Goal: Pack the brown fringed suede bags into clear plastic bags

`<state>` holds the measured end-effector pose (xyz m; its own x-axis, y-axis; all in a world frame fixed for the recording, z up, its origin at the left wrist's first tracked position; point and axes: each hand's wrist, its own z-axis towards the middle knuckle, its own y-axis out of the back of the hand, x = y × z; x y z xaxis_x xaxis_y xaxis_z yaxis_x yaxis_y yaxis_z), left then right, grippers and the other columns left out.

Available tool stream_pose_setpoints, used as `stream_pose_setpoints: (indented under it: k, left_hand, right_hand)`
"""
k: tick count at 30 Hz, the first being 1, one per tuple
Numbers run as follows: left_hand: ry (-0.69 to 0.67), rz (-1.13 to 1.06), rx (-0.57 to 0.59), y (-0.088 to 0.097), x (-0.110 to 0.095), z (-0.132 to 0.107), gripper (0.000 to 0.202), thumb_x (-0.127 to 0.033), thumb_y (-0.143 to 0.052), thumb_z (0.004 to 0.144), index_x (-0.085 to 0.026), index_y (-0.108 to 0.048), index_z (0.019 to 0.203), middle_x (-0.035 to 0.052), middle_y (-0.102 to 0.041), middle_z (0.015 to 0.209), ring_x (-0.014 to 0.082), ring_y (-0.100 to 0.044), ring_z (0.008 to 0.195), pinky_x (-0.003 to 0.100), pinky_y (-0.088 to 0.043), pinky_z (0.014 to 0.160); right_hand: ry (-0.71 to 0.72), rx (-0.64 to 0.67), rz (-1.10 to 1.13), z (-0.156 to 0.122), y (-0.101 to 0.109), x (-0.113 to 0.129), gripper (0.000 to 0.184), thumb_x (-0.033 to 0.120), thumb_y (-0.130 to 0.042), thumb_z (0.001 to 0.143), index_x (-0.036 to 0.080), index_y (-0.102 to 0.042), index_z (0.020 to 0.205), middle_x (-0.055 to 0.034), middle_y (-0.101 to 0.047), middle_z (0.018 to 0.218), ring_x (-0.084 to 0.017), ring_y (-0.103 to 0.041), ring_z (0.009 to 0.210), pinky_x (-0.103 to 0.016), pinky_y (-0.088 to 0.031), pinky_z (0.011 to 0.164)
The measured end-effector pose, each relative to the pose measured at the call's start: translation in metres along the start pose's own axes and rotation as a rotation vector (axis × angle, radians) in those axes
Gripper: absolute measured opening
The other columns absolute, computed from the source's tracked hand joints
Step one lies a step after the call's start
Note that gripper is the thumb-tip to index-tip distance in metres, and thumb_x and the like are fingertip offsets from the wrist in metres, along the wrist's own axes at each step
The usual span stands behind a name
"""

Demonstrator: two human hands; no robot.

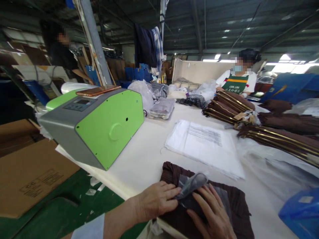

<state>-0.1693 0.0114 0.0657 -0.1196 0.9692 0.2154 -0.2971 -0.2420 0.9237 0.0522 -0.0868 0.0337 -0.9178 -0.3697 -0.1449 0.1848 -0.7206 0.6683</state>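
Note:
A folded dark brown cloth [240, 202] lies at the table's near edge. On top of it is a crumpled piece of clear grey plastic [193, 184], its upper part curled up into a loop. My left hand [159, 200] comes in from the left, with its fingers closed on the edge of the plastic. Over the cloth and plastic rests my right hand [211, 212], its fingers stretched out and apart, thumb pointing left. Its fingertips touch the base of the curl. The lower part of the cloth is partly hidden by the hands.
A green and grey machine [109, 129] stands at left. Flat white bags [204, 144] lie ahead. Brown fabric bundles with gold edging [281, 139] fill the right, near a blue plastic bag [302, 212]. A masked co-worker [236, 81] sits beyond; a cardboard box [32, 176] stands lower left.

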Motion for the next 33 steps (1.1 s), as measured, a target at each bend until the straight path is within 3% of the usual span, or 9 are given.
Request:
stream_pose_setpoints:
  k: [4, 9, 11, 13, 17, 21, 26, 29, 33]
  left_hand:
    - [-0.051, 0.046, 0.001, 0.003, 0.000, 0.004, 0.009, -0.021, -0.050, 0.086, -0.018, -0.059, 0.089, 0.0074, -0.056, 0.124, 0.0182, -0.054, 0.103, 0.029, -0.044, 0.081]
    - [-0.065, -0.021, 0.020, 0.024, 0.011, -0.003, 0.013, -0.023, -0.050, 0.085, -0.020, -0.058, 0.095, 0.0081, -0.051, 0.129, 0.0185, -0.055, 0.103, 0.028, -0.045, 0.080]
    - [0.131, -0.098, -0.070, 0.029, 0.013, -0.022, 0.025, -0.016, -0.046, 0.085, -0.021, -0.053, 0.109, 0.0110, -0.052, 0.126, 0.0179, -0.054, 0.105, 0.029, -0.045, 0.084]
    - [0.459, -0.143, -0.212, 0.028, 0.006, -0.049, 0.032, -0.008, -0.039, 0.084, -0.019, -0.048, 0.114, 0.0105, -0.060, 0.111, 0.0155, -0.058, 0.098, 0.028, -0.046, 0.083]
    - [0.968, -0.235, -0.333, 0.003, -0.034, -0.094, 0.025, -0.005, -0.044, 0.075, -0.019, -0.051, 0.095, 0.0010, -0.061, 0.078, 0.0129, -0.060, 0.071, 0.024, -0.051, 0.066]
    - [1.061, -0.320, -0.402, -0.032, -0.070, -0.093, 0.032, -0.004, -0.050, 0.067, -0.020, -0.054, 0.095, 0.0028, -0.062, 0.086, 0.0155, -0.060, 0.078, 0.026, -0.052, 0.070]
    - [1.174, -0.218, -0.517, -0.058, -0.074, -0.075, 0.014, -0.007, -0.049, 0.067, -0.018, -0.058, 0.069, 0.0049, -0.059, 0.077, 0.0192, -0.057, 0.074, 0.033, -0.049, 0.066]
    - [1.281, -0.452, -0.456, -0.046, -0.071, -0.081, 0.011, -0.009, -0.048, 0.063, -0.018, -0.055, 0.063, 0.0039, -0.061, 0.073, 0.0194, -0.057, 0.074, 0.033, -0.045, 0.069]
    - [1.488, -1.238, -0.392, -0.003, -0.067, -0.081, 0.003, -0.018, -0.047, 0.063, -0.018, -0.047, 0.066, -0.0004, -0.060, 0.051, 0.0130, -0.054, 0.048, 0.023, -0.036, 0.050]
  right_hand:
    - [0.030, -0.089, -0.058, 0.006, 0.008, 0.001, 0.033, 0.029, -0.064, 0.074, 0.019, -0.059, 0.104, -0.0077, -0.069, 0.097, -0.022, -0.061, 0.095, -0.039, -0.039, 0.091]
    - [0.083, 0.138, -0.104, 0.013, 0.003, 0.000, 0.059, 0.044, -0.055, 0.079, 0.011, -0.046, 0.127, -0.0116, -0.055, 0.126, -0.026, -0.047, 0.119, -0.043, -0.022, 0.106]
    - [0.086, 0.184, -0.115, 0.011, -0.004, -0.001, 0.063, 0.048, -0.051, 0.080, 0.010, -0.042, 0.131, -0.0108, -0.053, 0.129, -0.025, -0.046, 0.120, -0.044, -0.016, 0.109]
    - [0.083, 0.173, -0.104, 0.009, -0.009, -0.001, 0.065, 0.049, -0.050, 0.081, 0.011, -0.040, 0.133, -0.0107, -0.055, 0.128, -0.026, -0.047, 0.120, -0.048, -0.015, 0.109]
    - [0.054, 0.141, -0.076, 0.006, -0.011, -0.001, 0.065, 0.047, -0.046, 0.082, 0.012, -0.034, 0.136, -0.0108, -0.056, 0.125, -0.028, -0.048, 0.118, -0.053, -0.015, 0.109]
    - [0.046, 0.130, -0.078, 0.006, -0.009, 0.002, 0.058, 0.042, -0.046, 0.082, 0.014, -0.040, 0.133, -0.0109, -0.057, 0.124, -0.031, -0.047, 0.119, -0.058, -0.016, 0.107]
    - [0.070, 0.110, -0.075, 0.014, -0.005, 0.003, 0.045, 0.038, -0.044, 0.083, 0.018, -0.050, 0.123, -0.0096, -0.062, 0.117, -0.031, -0.052, 0.114, -0.058, -0.016, 0.107]
    - [0.103, 0.058, -0.070, 0.019, 0.000, 0.004, 0.041, 0.035, -0.048, 0.082, 0.016, -0.054, 0.118, -0.0107, -0.064, 0.113, -0.030, -0.057, 0.107, -0.056, -0.017, 0.107]
    - [0.141, 0.033, 0.088, 0.019, 0.006, 0.019, 0.038, 0.028, -0.054, 0.080, 0.019, -0.056, 0.117, -0.0071, -0.068, 0.105, -0.021, -0.064, 0.094, -0.035, -0.040, 0.096]
